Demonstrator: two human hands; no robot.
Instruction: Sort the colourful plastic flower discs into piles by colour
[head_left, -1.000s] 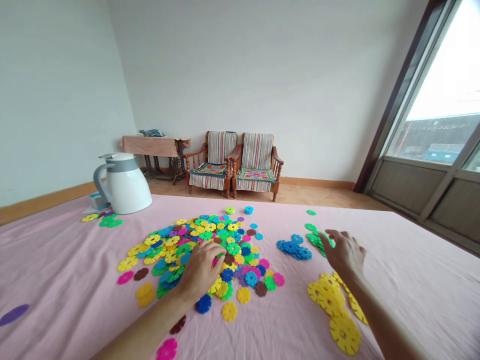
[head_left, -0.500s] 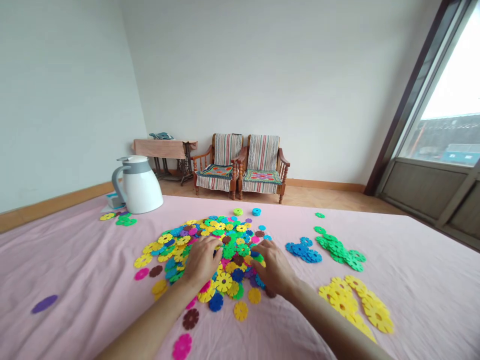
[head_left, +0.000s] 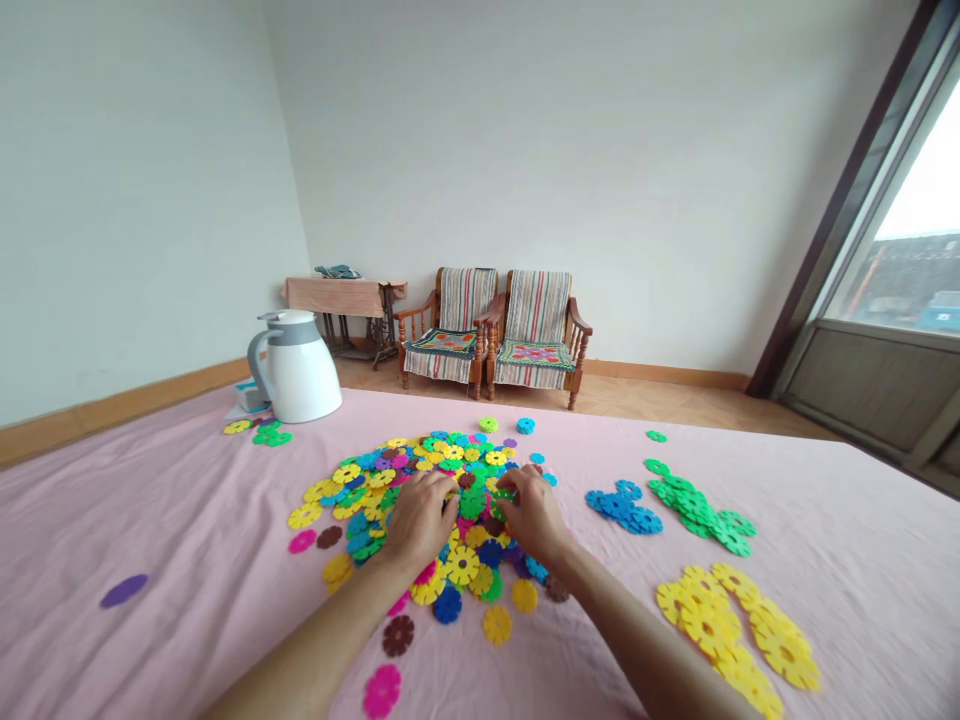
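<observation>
A mixed pile of colourful flower-shaped plastic discs point(head_left: 390, 475) lies on the pink cloth point(head_left: 150, 520) in front of me. My left hand point(head_left: 420, 520) rests palm down on the pile, fingers curled over discs. My right hand point(head_left: 531, 515) sits close beside it on the pile's right part, fingertips pinched at a green disc point(head_left: 504, 496). Whether either hand grips a disc is hidden by the fingers. Sorted groups lie to the right: blue discs point(head_left: 622, 505), green discs point(head_left: 701, 510) and yellow discs point(head_left: 739, 625).
A white jug point(head_left: 298, 368) stands at the back left with a few yellow and green discs point(head_left: 262, 433) beside it. Stray discs lie near me: purple point(head_left: 124, 590), brown point(head_left: 397, 634), pink point(head_left: 382, 690). Two wooden armchairs point(head_left: 495, 335) and a small table point(head_left: 345, 300) stand by the far wall.
My right hand left the green group at the right and came to the mixed pile beside my left hand. The view shifted, so everything sits further right.
</observation>
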